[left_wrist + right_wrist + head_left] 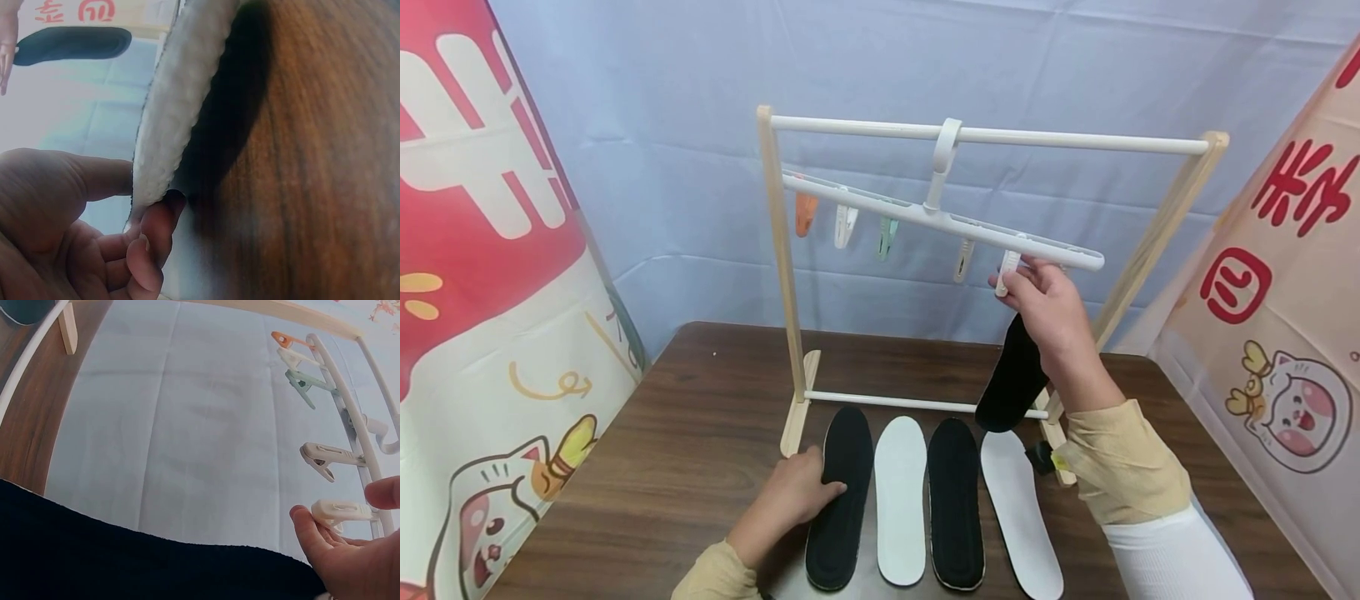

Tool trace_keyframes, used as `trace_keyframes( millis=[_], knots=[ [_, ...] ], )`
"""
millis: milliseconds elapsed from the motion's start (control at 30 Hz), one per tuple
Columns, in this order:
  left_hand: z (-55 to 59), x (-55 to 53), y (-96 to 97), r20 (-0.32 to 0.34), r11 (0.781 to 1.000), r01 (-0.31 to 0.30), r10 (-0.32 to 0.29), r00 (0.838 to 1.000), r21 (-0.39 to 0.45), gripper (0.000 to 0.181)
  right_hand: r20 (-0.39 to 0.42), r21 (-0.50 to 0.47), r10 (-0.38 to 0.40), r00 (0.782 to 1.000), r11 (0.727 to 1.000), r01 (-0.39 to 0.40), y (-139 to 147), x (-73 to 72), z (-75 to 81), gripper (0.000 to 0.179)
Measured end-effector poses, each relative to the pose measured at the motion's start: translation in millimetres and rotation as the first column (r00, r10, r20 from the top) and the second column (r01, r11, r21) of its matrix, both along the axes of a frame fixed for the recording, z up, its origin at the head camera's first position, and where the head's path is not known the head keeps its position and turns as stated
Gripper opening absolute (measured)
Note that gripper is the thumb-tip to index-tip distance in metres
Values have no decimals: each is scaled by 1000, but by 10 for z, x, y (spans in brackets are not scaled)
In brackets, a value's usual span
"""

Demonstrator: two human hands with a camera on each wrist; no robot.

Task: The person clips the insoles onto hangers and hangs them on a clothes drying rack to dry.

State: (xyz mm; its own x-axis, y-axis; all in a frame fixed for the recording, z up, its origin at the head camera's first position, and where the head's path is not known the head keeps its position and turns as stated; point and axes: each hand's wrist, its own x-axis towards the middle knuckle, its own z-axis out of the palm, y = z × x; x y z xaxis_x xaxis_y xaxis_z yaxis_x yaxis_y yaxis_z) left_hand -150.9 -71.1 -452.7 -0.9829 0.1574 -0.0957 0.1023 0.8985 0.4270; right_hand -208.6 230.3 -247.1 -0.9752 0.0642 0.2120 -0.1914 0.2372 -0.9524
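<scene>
My left hand [797,489] grips the left edge of a black insole [842,517], thumb on its dark face. In the left wrist view, fingers curl under its white, bumpy underside [181,94], which is tilted up off the table. My right hand [1051,312] is up at the hanger bar, fingers around a white clothes peg [340,511]. Another black insole [1013,379] hangs down from that hand; its upper end is hidden behind the fingers. The white hanger [925,215] tilts down to the right, with orange [806,214], white [845,227], green [887,237] and beige [964,260] pegs.
The hanger hooks over the top rod [1075,140] of a wooden stand on a brown table [700,417]. A white insole [901,500], a black insole [955,504] and another white insole [1021,517] lie side by side in front. A small dark object [1040,457] sits by the stand's right foot.
</scene>
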Motion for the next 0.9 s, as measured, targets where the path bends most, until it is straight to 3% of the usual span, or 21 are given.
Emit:
trace_keyframes(
  millis=[467, 900],
  knots=[
    [-1, -1, 1, -1, 1000, -1, 1, 1000, 8, 46, 20, 1, -7, 1000, 1000, 7, 3, -28, 30, 53],
    [-24, 17, -6, 15, 1000, -4, 3, 1000, 17, 49, 15, -102, 25, 1000, 994, -24, 8, -31, 26, 55]
  ],
)
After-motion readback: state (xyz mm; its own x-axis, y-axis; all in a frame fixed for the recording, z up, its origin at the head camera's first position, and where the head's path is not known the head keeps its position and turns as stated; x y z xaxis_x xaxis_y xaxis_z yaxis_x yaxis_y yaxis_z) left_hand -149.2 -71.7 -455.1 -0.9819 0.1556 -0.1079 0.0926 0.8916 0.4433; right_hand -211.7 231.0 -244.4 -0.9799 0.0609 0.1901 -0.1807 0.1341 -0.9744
